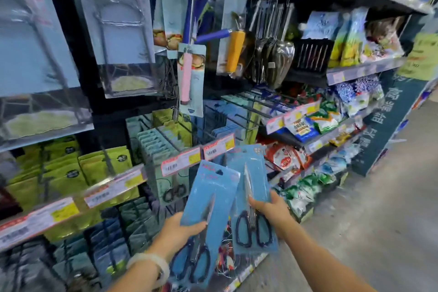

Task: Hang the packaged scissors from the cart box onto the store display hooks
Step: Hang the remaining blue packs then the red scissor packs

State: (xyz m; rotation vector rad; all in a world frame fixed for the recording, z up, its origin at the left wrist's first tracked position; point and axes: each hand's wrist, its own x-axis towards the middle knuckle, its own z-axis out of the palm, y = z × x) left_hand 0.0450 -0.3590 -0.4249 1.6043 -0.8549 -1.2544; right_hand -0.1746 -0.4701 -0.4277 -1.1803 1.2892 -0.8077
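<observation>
My left hand [179, 230] grips one packaged scissors [209, 197], a blue card with black-handled scissors, tilted with its hang hole up toward the shelf. My right hand [272, 211] holds a second packaged scissors [252, 187] by its right edge, close beside the first. Both packs are raised in front of the display hooks [166, 135], where several teal-carded scissors packs [174, 187] hang behind red-and-yellow price tags [181, 161]. The cart box is out of view.
Kitchen tools in blister packs [113, 28] hang above on pegs, with steel scoops [275, 54] to the right. Green packets [104, 163] fill the left hooks. Shelves of bagged goods [308, 125] run right along the grey aisle floor [379, 220].
</observation>
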